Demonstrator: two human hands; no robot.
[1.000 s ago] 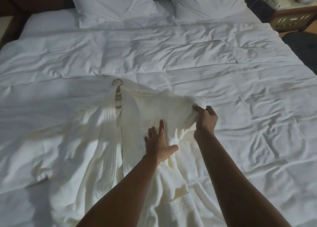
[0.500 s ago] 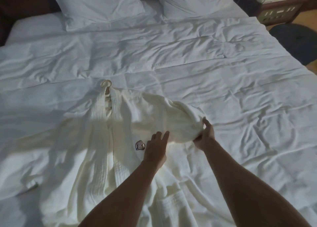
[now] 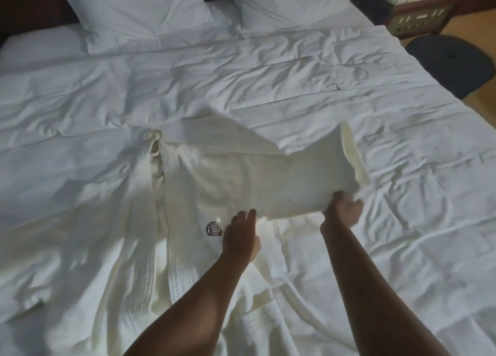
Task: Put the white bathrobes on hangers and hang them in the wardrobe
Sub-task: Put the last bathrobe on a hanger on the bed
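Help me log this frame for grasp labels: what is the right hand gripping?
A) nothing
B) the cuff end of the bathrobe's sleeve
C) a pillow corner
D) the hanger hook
B: the right hand is curled round the cuff end of the sleeve of the bathrobe, stretched out over the bed.

bathrobe [image 3: 214, 183] on bed [image 3: 295, 73] | right hand [image 3: 343, 210] grips sleeve [image 3: 308, 173] | left hand [image 3: 241, 234] touches robe

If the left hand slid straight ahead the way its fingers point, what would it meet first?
Probably the stretched-out sleeve of the white waffle-weave bathrobe: the left hand already has its fingertips at the sleeve's lower edge. Depth is unclear.
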